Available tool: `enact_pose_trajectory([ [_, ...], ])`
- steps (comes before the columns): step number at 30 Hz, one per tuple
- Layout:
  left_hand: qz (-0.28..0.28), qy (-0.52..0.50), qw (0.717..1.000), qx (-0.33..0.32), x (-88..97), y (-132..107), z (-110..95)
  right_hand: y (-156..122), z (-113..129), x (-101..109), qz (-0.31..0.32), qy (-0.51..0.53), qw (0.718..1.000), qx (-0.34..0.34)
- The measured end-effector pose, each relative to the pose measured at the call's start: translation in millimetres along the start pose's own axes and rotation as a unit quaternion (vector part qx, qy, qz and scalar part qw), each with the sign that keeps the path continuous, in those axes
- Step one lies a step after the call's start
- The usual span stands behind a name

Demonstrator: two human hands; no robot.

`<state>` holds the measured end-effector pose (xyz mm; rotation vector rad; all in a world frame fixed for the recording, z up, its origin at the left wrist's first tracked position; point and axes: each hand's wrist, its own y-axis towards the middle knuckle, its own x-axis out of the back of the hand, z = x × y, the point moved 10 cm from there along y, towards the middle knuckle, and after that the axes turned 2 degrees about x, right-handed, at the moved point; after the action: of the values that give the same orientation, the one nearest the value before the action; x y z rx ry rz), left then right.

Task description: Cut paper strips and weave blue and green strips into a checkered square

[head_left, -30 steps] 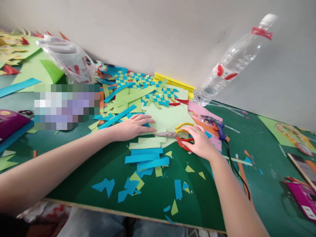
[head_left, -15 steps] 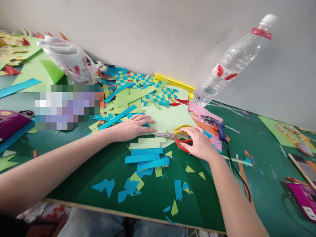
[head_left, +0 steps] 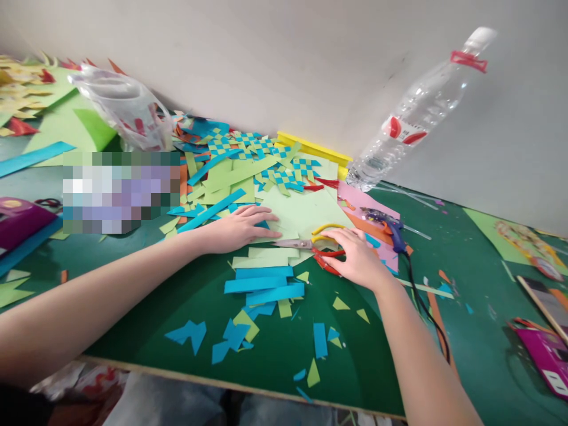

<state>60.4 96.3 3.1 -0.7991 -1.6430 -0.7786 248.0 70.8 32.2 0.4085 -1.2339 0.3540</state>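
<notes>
My left hand (head_left: pixel 239 229) lies flat with its fingers apart, the fingertips on the left edge of a pale green paper sheet (head_left: pixel 308 210). My right hand (head_left: pixel 359 254) grips scissors (head_left: pixel 299 243) by their yellow and red handles. The blades point left along the sheet's near edge, with the tip close to my left fingers. Just below the blades lie pale green paper strips (head_left: pixel 260 260). Nearer to me is a small stack of blue paper strips (head_left: pixel 266 284).
Woven blue-green paper pieces (head_left: pixel 248 145) are heaped behind the sheet. A clear plastic bottle (head_left: pixel 412 118) leans by the wall. A blue glue gun (head_left: pixel 394 234) with a black cord lies right of my right hand. A bagged cup (head_left: pixel 128 109) stands back left. Paper scraps litter the green table (head_left: pixel 146 319).
The scissors have shifted very slightly in my right hand's grip. My left hand and the paper sheet stay in place.
</notes>
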Motion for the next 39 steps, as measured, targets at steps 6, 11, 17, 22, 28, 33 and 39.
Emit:
enact_pose_trajectory([
  [6, -0.020, 0.016, 1.000, -0.012, 4.2, 0, -3, -1, 0, -2, -0.010, -0.006, 1.000, -0.002],
  [11, -0.090, 0.015, 0.996, -0.016, 13.6, 2, -6, -1, 0, -3, -0.014, 0.004, 1.000, -0.002],
  [17, -0.128, 0.019, 0.992, 0.014, 20.2, 7, -6, 0, -1, -5, -0.021, 0.002, 1.000, 0.000],
  [22, -0.130, 0.007, 0.991, 0.018, 27.4, 3, -2, -1, -2, -2, -0.027, -0.002, 1.000, -0.005],
  [28, -0.099, -0.027, 0.995, -0.022, 24.2, -5, 4, -1, -9, 1, -0.021, -0.002, 1.000, -0.023],
  [33, -0.088, -0.050, 0.994, -0.034, 21.9, -3, -2, -3, -18, 2, -0.013, 0.010, 0.999, -0.052],
  [39, -0.052, -0.042, 0.997, -0.037, 11.9, 1, -8, -4, -22, 3, -0.007, 0.022, 0.998, -0.052],
])
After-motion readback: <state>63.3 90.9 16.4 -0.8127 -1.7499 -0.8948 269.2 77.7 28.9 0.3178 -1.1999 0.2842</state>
